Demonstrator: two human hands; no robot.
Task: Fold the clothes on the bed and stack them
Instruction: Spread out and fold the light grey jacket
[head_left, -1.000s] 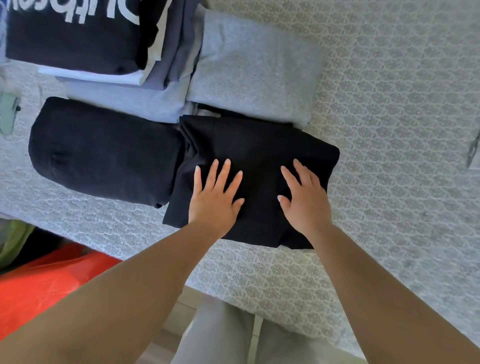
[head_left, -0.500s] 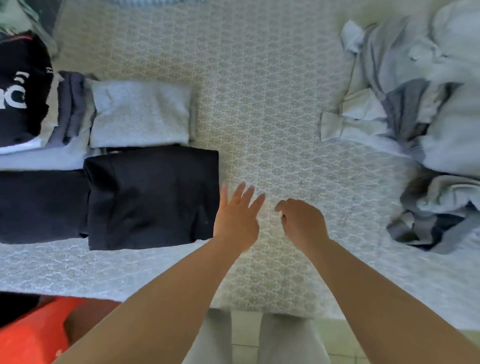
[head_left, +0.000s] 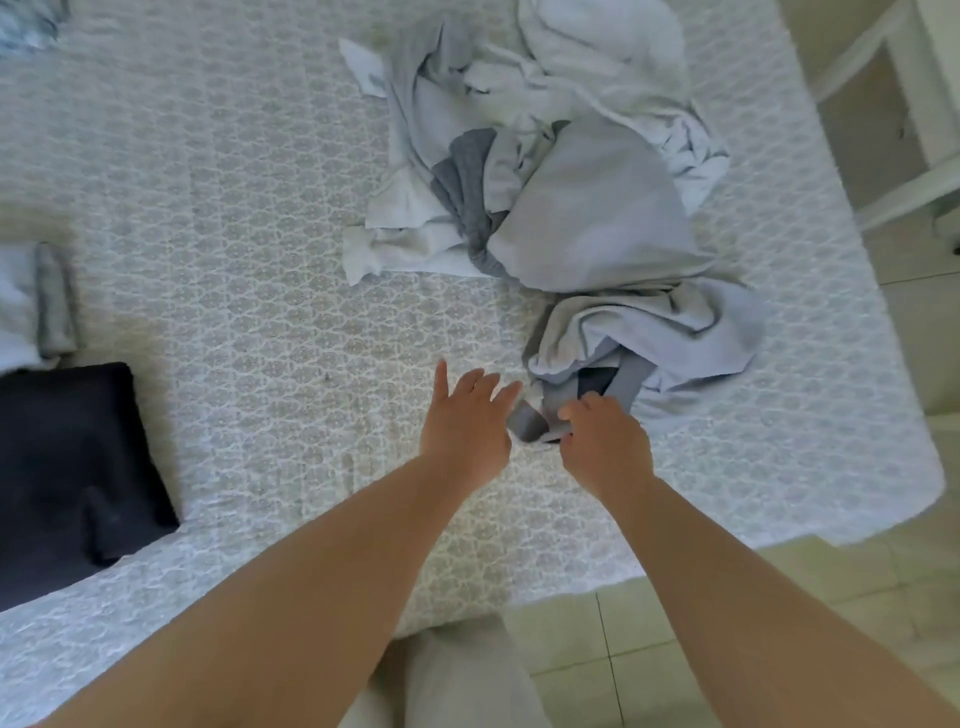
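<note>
I see both bare arms reach across the white patterned bed (head_left: 260, 291). The left hand (head_left: 464, 423) hovers, fingers spread. The right hand (head_left: 605, 447) pinches a grey strap-like fabric edge (head_left: 535, 423) of the crumpled pale grey clothes pile (head_left: 597, 218). A folded black garment (head_left: 72, 467) lies far left.

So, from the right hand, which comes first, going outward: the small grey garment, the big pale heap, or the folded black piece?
1. Small grey garment: at the right hand, fingers on its grey strip.
2. Big pale heap: farther up the bed.
3. Folded black piece: far off at the left edge.
</note>
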